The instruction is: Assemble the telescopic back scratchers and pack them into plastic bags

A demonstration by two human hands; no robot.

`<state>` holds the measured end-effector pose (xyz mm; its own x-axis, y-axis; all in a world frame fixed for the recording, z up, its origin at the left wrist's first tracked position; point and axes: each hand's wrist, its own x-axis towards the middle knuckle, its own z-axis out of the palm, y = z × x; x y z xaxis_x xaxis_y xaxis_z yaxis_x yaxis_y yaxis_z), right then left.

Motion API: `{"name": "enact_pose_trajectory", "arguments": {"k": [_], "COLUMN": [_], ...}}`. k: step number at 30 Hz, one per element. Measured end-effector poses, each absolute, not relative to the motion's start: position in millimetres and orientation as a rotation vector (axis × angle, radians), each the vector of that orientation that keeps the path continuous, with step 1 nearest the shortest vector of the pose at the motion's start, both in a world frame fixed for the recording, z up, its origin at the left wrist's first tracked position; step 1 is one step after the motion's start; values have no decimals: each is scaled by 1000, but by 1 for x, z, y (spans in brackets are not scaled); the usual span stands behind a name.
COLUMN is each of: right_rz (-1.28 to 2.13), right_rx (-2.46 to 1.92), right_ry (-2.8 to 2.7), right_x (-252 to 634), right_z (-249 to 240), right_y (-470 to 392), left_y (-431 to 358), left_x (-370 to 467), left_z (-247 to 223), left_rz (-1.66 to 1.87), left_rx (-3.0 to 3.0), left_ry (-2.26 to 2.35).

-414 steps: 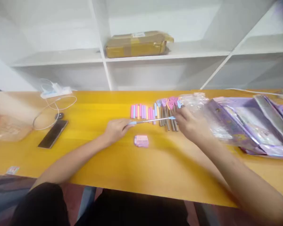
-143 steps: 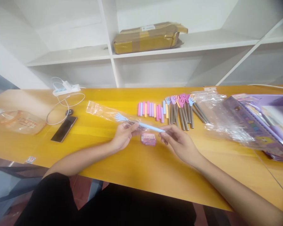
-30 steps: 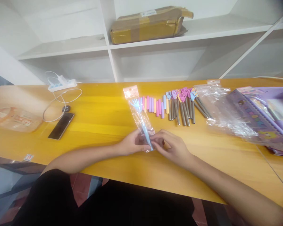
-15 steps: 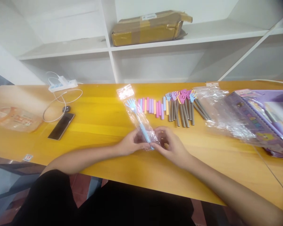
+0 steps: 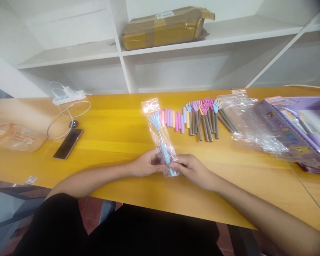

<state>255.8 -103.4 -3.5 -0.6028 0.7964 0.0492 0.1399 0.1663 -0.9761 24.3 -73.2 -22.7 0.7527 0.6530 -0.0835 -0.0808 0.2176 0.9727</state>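
Note:
A blue back scratcher point(image 5: 164, 151) lies inside a clear plastic bag point(image 5: 150, 106), its hand-shaped head pointing away from me. My left hand point(image 5: 148, 163) grips the bagged handle from the left, thumb on top. From the right, my right hand point(image 5: 191, 170) pinches the bag near the handle's lower end, its fingers partly hidden. Beyond the bag lies a row of pink, purple, yellow and blue handle sleeves point(image 5: 173, 119). Several back scratchers with bare metal rods point(image 5: 206, 124) are bunched to their right, their heads in mixed colours.
Clear plastic bags point(image 5: 252, 124) are heaped at the right beside a purple box point(image 5: 296, 142). To the left are a phone point(image 5: 68, 143), a white cable, a power strip point(image 5: 69, 96) and an orange bag point(image 5: 18, 137). A carton point(image 5: 164, 30) sits on the white shelf behind.
The bagged back scratcher has turned slightly more upright and its head end has shifted right. My right hand's fingers have drawn closer together at the bag's edge.

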Motion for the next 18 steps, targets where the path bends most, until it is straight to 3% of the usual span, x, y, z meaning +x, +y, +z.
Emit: {"name": "enact_pose_trajectory", "arguments": {"k": [18], "right_rz": [1625], "right_rx": [-800], "right_ry": [-1890], "right_x": [262], "right_z": [-7], "right_y": [-100], "left_y": [-59], "left_x": [17], "left_z": [-14], "left_rz": [420], "left_rx": [1278], "left_ry": [460]}}
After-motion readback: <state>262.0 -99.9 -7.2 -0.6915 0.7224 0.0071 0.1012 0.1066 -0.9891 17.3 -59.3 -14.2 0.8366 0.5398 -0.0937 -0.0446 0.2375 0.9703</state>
